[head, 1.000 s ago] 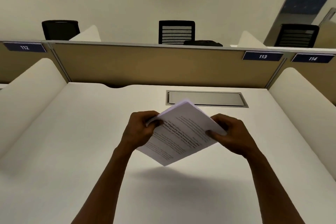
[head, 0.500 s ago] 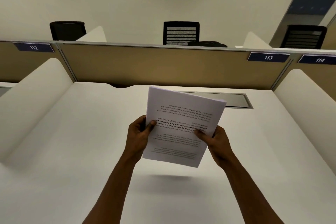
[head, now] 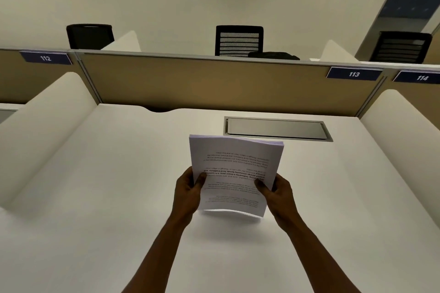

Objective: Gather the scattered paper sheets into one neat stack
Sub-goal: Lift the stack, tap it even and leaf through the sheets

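Left hand [head: 188,191], right hand [head: 278,194] grip stack [head: 235,173]

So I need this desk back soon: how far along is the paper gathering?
Gathering looks done: no loose sheets show on the desk. In hand: the paper stack, gripped by the left hand and right hand, held above the desk, edges nearly flush. Left: squaring it and setting it down.

Head view: worn on the head — looks forward and down, close over the worktop [head: 100,197] (wide-angle).
Shared: single view.
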### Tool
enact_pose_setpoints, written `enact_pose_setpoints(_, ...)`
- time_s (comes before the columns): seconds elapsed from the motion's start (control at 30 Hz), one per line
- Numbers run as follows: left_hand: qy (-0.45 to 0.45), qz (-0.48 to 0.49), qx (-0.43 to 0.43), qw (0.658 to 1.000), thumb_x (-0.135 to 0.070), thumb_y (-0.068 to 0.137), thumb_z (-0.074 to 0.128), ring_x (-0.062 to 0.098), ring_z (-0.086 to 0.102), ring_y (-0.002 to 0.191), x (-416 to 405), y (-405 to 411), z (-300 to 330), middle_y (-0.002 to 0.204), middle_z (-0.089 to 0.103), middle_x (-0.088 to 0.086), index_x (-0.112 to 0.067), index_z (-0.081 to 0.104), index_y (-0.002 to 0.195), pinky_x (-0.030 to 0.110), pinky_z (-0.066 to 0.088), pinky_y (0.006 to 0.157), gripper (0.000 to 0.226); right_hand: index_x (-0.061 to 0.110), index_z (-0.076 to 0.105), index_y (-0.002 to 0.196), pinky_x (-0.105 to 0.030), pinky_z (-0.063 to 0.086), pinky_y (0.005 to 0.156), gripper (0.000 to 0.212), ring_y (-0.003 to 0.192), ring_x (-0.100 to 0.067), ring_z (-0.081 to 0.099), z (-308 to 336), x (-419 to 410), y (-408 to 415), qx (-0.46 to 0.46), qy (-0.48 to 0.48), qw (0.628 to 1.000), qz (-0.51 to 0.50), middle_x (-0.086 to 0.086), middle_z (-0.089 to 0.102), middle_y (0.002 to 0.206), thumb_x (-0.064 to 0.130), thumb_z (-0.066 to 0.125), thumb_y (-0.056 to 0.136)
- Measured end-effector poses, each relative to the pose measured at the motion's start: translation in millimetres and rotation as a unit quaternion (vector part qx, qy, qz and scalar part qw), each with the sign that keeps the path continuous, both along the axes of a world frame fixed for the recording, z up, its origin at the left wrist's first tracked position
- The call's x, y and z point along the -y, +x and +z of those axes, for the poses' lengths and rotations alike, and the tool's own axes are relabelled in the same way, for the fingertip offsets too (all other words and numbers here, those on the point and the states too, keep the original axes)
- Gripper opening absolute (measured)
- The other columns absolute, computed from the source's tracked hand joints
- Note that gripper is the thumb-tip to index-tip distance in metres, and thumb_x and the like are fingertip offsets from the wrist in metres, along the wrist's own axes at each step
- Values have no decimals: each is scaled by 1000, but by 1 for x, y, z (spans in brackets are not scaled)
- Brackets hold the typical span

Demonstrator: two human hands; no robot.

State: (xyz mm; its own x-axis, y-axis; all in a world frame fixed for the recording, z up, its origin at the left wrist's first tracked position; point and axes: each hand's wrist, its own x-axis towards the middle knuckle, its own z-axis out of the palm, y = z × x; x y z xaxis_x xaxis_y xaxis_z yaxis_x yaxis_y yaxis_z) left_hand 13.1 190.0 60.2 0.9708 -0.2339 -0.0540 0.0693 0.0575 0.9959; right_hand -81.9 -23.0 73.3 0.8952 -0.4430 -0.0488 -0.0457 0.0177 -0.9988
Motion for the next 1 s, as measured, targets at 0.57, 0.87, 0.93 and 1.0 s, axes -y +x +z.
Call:
enact_pose_setpoints(0.57, 87, -2, -8, 996, -14, 102, 52, 25, 67, 106, -1, -14, -8, 112, 72, -1, -23, 64, 119, 49, 57, 93, 23, 23, 65, 112, -39, 60, 83, 21, 103, -25, 67, -24, -6, -5, -45, -24, 999, -5, 1, 71, 109, 14, 64, 93)
enact_pose_setpoints(0.87, 285, 82, 352, 888, -51, 82, 71, 11, 23, 149, -14, 18, 83, 158, 32, -3, -26, 26, 153, 13, 19, 116, 88, 42, 65, 106, -12, 53, 70, 29, 87, 1, 68, 24, 22, 4, -9, -241, 968, 66, 21, 71, 95, 17, 64, 92)
enact_pose_setpoints(0.93, 339, 9, 371, 864, -57, 79, 69, 15, 27, 148, -13, 30, 112, 156, 38, -4, -33, 29, 152, 20, 22, 118, 87, 43, 67, 104, -7, 50, 67, 30, 86, 7, 65, 34, 23, 7, -6, -283, 954, 97, 28, 69, 91, 16, 63, 92)
enact_pose_setpoints(1.0, 371, -89, 343, 858, -50, 77, 73, 18, 51, 133, -11, 42, 131, 138, 60, -4, -34, 45, 144, 35, 41, 110, 74, 35, 69, 107, -9, 48, 66, 23, 84, 3, 66, 43, 24, 11, -10, -321, 939, 126, 22, 70, 91, 18, 61, 93)
